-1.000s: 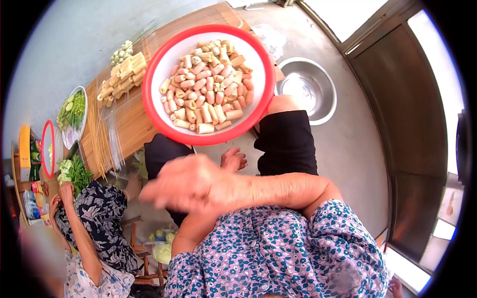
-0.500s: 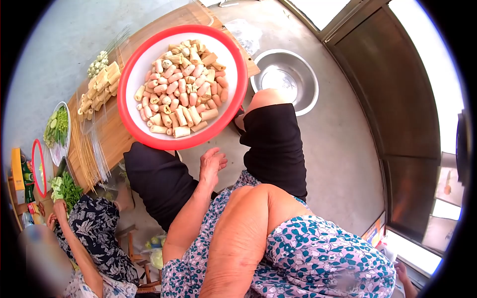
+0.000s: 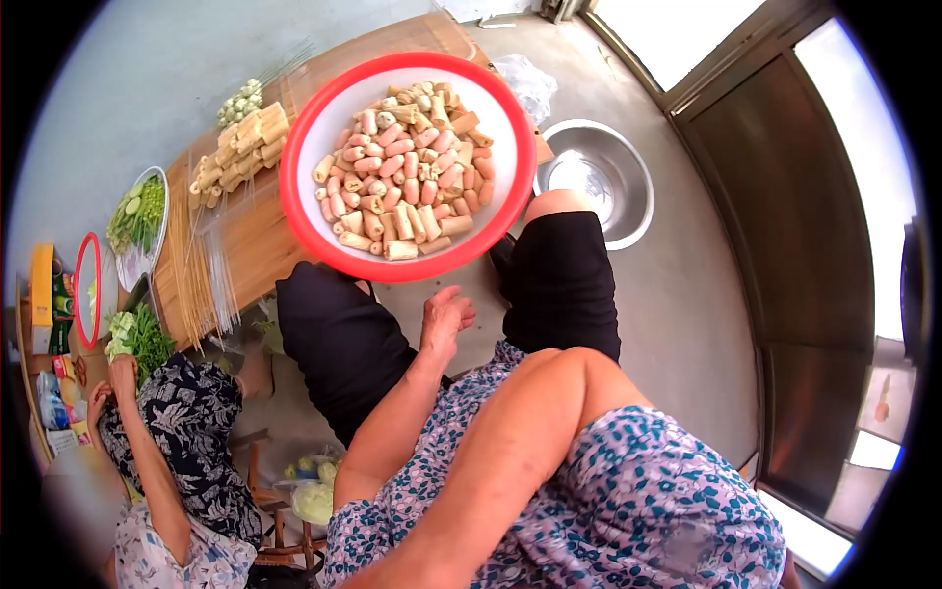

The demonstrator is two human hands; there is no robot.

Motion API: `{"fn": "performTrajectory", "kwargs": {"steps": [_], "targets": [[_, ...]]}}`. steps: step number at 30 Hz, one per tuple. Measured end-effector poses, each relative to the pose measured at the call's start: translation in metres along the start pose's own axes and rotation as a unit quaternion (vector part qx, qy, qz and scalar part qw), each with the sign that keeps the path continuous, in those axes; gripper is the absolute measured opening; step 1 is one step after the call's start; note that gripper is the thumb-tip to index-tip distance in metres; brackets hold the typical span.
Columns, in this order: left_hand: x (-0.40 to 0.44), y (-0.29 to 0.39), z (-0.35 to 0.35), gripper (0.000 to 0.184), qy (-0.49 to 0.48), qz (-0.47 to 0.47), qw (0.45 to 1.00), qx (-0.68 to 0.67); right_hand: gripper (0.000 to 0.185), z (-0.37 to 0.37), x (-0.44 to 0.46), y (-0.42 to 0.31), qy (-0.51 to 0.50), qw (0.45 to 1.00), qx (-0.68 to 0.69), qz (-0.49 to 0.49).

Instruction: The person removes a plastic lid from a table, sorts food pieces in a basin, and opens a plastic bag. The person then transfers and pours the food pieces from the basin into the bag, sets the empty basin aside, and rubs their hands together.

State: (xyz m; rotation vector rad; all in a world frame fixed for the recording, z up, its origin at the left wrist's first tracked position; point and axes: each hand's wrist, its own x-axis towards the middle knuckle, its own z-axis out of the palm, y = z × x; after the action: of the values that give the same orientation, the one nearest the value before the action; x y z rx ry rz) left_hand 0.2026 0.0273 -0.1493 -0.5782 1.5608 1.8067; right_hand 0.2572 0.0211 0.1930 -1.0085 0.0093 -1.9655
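Observation:
My left hand (image 3: 446, 319) hangs between my knees, just below a red-rimmed white basin (image 3: 319, 240). Its fingers are loosely bent and apart, with nothing in them, and it does not touch the basin. A heap of short pink sausage pieces (image 3: 397, 147) and rolled tan pieces (image 3: 402, 249) fills the basin, which sits over the table's near edge. My right arm (image 3: 520, 461) crosses my patterned top toward the lower left. The right hand itself is beyond the bottom of the view.
On the wooden table (image 3: 255, 236) are stacked tan rolls (image 3: 240, 147), thin skewers (image 3: 182, 265) and a plate of green vegetables (image 3: 137, 221). A metal basin (image 3: 643, 187) stands on the floor. At the left, another person's hands (image 3: 120, 378) hold leafy greens (image 3: 142, 339).
The head view has shifted, so the table and basins appear farther right. My right forearm has swung toward the lower left. My left hand stays below the red-rimmed basin, still holding nothing.

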Motion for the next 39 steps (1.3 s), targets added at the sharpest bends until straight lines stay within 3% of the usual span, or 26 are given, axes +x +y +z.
{"fn": "performTrajectory", "kwargs": {"steps": [1, 2, 3, 4, 5, 6, 7, 8, 9, 14, 15, 16, 18, 20, 22, 23, 25, 26, 28, 31, 33, 34, 36, 39], "targets": [[0.000, 0.000, 0.000, 0.054, -0.008, 0.005, 1.000, 0.005, 0.040, -0.022, -0.010, 0.001, 0.058, 0.982, -0.179, 0.001], [-0.004, 0.001, 0.000, 0.054, 0.000, 0.008, 1.000, 0.001, 0.059, -0.051, -0.022, -0.003, 0.114, 0.929, -0.351, 0.000], [-0.007, 0.003, 0.002, 0.053, 0.006, 0.012, 1.000, 0.001, 0.059, -0.061, -0.031, -0.029, 0.244, 0.845, -0.469, 0.076], [-0.010, 0.005, 0.003, 0.052, 0.012, 0.015, 1.000, 0.002, 0.058, -0.118, -0.049, -0.008, 0.311, 0.700, -0.631, -0.126], [-0.005, 0.000, -0.001, 0.052, 0.011, 0.015, 0.998, 0.055, 0.065, -0.161, -0.076, -0.011, 0.401, 0.644, -0.642, -0.111], [-0.001, -0.002, -0.002, 0.052, 0.016, 0.018, 0.998, 0.050, 0.066, -0.180, -0.102, -0.029, 0.551, 0.681, -0.483, -0.020], [0.004, -0.003, 0.000, 0.050, -0.011, 0.033, 0.999, 0.006, 0.068, -0.205, -0.127, -0.044, 0.675, 0.669, -0.309, -0.030], [0.005, -0.005, 0.002, 0.047, -0.038, 0.046, 0.998, -0.036, 0.069, -0.224, -0.157, -0.055, 0.713, 0.661, -0.227, -0.053], [0.006, -0.005, 0.004, 0.046, -0.018, 0.042, 0.999, -0.009, 0.070, -0.227, -0.172, -0.064, 0.701, 0.677, -0.183, -0.134], [-0.006, 0.005, 0.005, 0.050, -0.008, 0.018, 1.000, -0.013, 0.071, -0.210, -0.186, -0.090, 0.634, 0.719, -0.252, -0.138], [-0.005, 0.004, 0.004, 0.051, -0.006, 0.024, 1.000, -0.019, 0.059, -0.208, -0.184, -0.087, 0.655, 0.675, -0.304, -0.154], [-0.005, 0.002, 0.003, 0.051, -0.005, 0.028, 0.999, -0.024, 0.059, -0.211, -0.187, -0.082, 0.653, 0.678, -0.302, -0.149], [-0.006, 0.001, 0.002, 0.049, 0.000, 0.028, 0.999, -0.018, 0.049, -0.217, -0.192, -0.071, 0.688, 0.485, -0.530, -0.105], [-0.004, 0.000, 0.002, 0.046, 0.004, 0.028, 1.000, -0.011, 0.029, -0.210, -0.189, -0.052, 0.605, 0.391, -0.691, -0.059], [-0.001, -0.002, 0.001, 0.038, -0.030, 0.018, 0.999, 0.011, 0.025, -0.211, -0.196, -0.040, 0.471, 0.336, -0.815, 0.034], [0.000, -0.003, -0.002, 0.040, -0.059, 0.011, 0.998, -0.011, 0.025, -0.211, -0.199, -0.037, 0.473, 0.334, -0.815, 0.032], [-0.002, -0.003, 0.006, 0.035, -0.024, 0.059, 0.998, -0.027, 0.034, -0.200, -0.191, -0.035, 0.326, 0.276, -0.891, 0.157], [-0.004, -0.003, 0.009, 0.031, 0.013, 0.108, 0.993, -0.046, 0.034, -0.199, -0.190, -0.034, 0.328, 0.274, -0.890, 0.157], [-0.012, 0.002, 0.013, 0.033, 0.022, 0.133, 0.991, -0.021, 0.040, -0.197, -0.189, -0.033, 0.309, 0.246, -0.881, 0.262], [-0.011, 0.002, 0.010, 0.032, 0.040, 0.141, 0.989, -0.024, 0.033, -0.203, -0.195, -0.031, 0.280, 0.243, -0.904, 0.212], [-0.006, 0.000, 0.002, 0.048, -0.029, 0.071, 0.997, -0.020, 0.026, -0.205, -0.195, -0.034, 0.265, 0.241, -0.917, 0.179], [-0.003, 0.000, -0.001, 0.048, -0.028, 0.071, 0.997, -0.020, 0.029, -0.206, -0.197, -0.035, 0.260, 0.252, -0.916, 0.171], [-0.001, 0.001, -0.003, 0.038, -0.050, 0.003, 0.999, 0.014, 0.031, -0.205, -0.201, -0.039, 0.255, 0.264, -0.916, 0.163], [-0.009, 0.004, 0.005, 0.033, -0.011, 0.035, 0.999, 0.007, 0.037, -0.199, -0.212, -0.052, 0.211, 0.286, -0.924, 0.138]]}}
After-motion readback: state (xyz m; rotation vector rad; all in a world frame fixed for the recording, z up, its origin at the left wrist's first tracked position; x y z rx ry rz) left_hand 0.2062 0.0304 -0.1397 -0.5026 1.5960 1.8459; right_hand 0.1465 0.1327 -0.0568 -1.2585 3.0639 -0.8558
